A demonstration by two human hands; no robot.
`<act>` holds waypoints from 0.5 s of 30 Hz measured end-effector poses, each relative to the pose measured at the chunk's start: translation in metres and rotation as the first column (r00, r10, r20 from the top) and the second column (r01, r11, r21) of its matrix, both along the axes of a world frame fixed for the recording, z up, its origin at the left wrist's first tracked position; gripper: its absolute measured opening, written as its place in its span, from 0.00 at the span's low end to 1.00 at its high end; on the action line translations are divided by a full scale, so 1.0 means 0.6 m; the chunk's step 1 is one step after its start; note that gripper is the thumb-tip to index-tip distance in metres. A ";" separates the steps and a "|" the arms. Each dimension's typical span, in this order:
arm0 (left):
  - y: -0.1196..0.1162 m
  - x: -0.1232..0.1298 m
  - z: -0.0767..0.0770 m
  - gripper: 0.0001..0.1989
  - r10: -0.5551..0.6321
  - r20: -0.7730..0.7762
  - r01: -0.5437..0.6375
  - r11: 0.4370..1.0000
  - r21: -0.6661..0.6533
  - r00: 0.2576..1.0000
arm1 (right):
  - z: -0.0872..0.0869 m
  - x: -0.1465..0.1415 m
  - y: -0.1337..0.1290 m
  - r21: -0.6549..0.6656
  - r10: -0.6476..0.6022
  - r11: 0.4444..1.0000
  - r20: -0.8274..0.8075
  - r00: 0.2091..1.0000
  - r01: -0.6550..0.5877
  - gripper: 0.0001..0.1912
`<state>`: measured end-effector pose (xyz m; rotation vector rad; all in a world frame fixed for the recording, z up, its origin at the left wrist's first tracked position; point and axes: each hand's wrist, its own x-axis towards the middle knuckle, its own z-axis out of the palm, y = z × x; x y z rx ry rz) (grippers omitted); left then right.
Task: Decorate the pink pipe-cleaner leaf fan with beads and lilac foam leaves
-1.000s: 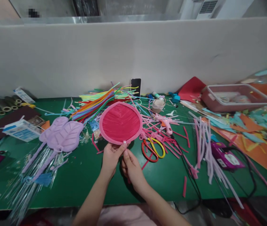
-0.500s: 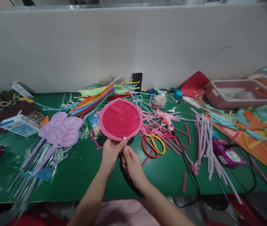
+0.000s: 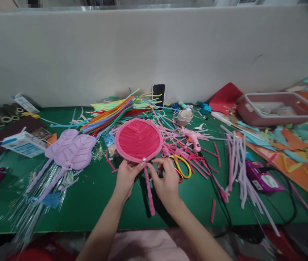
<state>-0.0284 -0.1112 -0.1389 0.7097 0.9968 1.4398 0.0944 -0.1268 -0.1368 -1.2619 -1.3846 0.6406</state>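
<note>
A round, pink-rimmed hand fan (image 3: 139, 139) with a deep red, ribbed face is held up over the table. Its twisted pink handle (image 3: 149, 192) points down toward me, and a small pearl bead (image 3: 144, 159) sits where handle and rim meet. My left hand (image 3: 126, 177) is closed on the lower rim, thumb beside the bead. Right of the handle, my right hand (image 3: 167, 183) has its thumb and curved fingers apart, the thumb tip close to the handle's top; whether it touches is unclear. Scissors (image 3: 183, 166) with yellow and red handles lie partly behind this hand.
Lilac leaf-shaped fans (image 3: 74, 152) lie left. Behind are a bundle of coloured pipe cleaners (image 3: 110, 116) and an upright phone (image 3: 158, 95). Rightward lie a pink glue gun (image 3: 194, 139), its black cable, lilac strips (image 3: 240, 166), a purple box (image 3: 264, 177) and a plastic bin (image 3: 278, 108).
My right hand has let go of the handle and shifted up and right, so the handle now shows whole. The fan has dipped slightly; my left hand keeps its hold.
</note>
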 end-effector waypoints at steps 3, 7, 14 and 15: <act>-0.002 0.001 0.000 0.23 -0.008 0.022 0.008 1.000 0.012 1.000 | 0.010 0.007 0.020 0.081 0.083 0.993 0.064 0.994 -0.088 0.03; -0.004 0.002 0.002 0.24 -0.017 0.037 0.016 1.000 0.024 0.999 | 0.011 0.005 0.028 0.122 0.091 0.987 0.106 0.990 -0.104 0.04; -0.005 0.002 0.007 0.21 -0.038 0.065 0.037 0.999 0.012 0.997 | 0.004 0.008 0.024 0.126 0.079 0.988 0.100 0.992 -0.092 0.04; -0.006 0.001 0.008 0.20 -0.043 0.076 0.043 0.999 0.004 0.996 | 0.003 0.008 0.024 0.127 0.084 0.987 0.097 0.992 -0.096 0.04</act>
